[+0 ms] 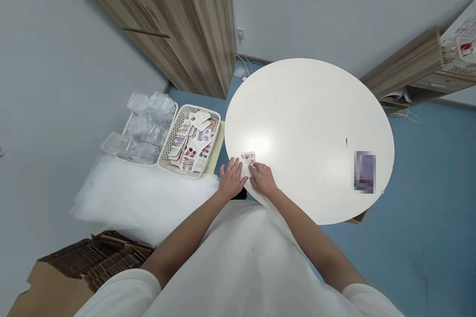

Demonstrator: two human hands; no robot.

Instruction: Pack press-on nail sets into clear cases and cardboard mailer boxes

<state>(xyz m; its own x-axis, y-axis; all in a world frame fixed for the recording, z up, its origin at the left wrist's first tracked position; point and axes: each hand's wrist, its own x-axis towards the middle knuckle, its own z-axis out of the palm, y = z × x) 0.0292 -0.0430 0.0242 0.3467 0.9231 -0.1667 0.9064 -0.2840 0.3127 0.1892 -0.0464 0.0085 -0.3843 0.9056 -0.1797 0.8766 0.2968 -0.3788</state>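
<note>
A small printed card [248, 155] with rows of nail-like pictures lies flat near the edge of the round white table [297, 109]. My left hand [231, 178] is at the table's edge, just left of the card, with its fingers spread and nothing held. On the card's lower right side rests my right hand [262, 178], fingers apart and fingertips at the card's edge; whether they press on it is hard to see. To the left of my left hand stands a white plastic basket [161, 162] heaped with similar cards [193, 143].
Clear plastic boxes [148, 126] fill another basket farther left. White plastic bags [148, 198] lie in front of it, above folded brown cardboard [107, 257]. A wooden cabinet [208, 25] stands behind. A blurred purple object [365, 172] sits at the table's right.
</note>
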